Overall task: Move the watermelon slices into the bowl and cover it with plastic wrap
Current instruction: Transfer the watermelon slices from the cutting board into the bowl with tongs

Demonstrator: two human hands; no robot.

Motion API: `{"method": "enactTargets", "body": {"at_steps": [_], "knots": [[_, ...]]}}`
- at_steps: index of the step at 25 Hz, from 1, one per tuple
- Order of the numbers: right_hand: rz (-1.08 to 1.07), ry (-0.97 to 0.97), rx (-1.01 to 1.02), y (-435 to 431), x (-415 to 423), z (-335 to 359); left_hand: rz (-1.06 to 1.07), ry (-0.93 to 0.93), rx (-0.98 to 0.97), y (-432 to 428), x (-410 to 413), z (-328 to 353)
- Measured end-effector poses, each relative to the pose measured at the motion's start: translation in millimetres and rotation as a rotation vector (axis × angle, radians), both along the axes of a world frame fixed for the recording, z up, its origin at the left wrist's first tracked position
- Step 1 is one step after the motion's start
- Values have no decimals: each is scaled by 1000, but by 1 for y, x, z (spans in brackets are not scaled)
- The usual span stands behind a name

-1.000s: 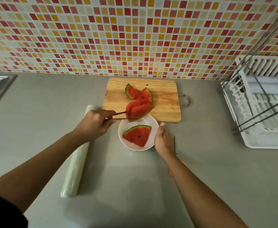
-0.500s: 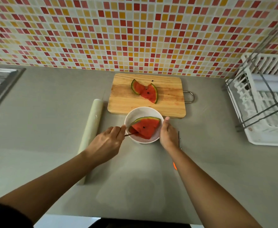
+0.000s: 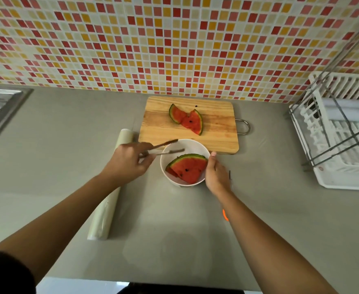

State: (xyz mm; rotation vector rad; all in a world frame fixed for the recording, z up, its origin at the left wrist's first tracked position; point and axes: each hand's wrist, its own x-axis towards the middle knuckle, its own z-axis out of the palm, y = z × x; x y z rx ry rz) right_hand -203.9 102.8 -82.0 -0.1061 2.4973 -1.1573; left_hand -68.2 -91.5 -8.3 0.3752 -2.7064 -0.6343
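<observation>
Tongs (image 3: pixel 163 147), parted and empty, are gripped by the left hand (image 3: pixel 129 161), nearer the two slices (image 3: pixel 187 119) lying beyond on the cutting board (image 3: pixel 216 132); the bowl (image 3: pixel 174 149) is steadied by the right hand (image 3: pixel 215 175).
</observation>
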Motion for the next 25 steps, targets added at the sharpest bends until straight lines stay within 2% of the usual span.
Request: {"method": "enactTargets", "body": {"at_steps": [2,4,6,9,14,20,25], "knots": [[-12,3,20,-1,0,1,246,-213,411,-12,-31,-7],[-17,11,36,-2,-1,0,374,-339,852,-28,-63,-13],[-21,25,49,-2,-2,-2,433,-387,1024,-38,-91,-21],[-25,51,59,-2,-4,-8,471,-414,1100,-38,-123,-34],[-20,73,53,-1,-5,-12,515,-312,1241,-33,-143,-57],[24,109,29,0,-6,-14,564,-276,1148,-33,-148,-57],[17,117,-5,0,-5,-15,509,-217,1141,-33,-155,-44]]}}
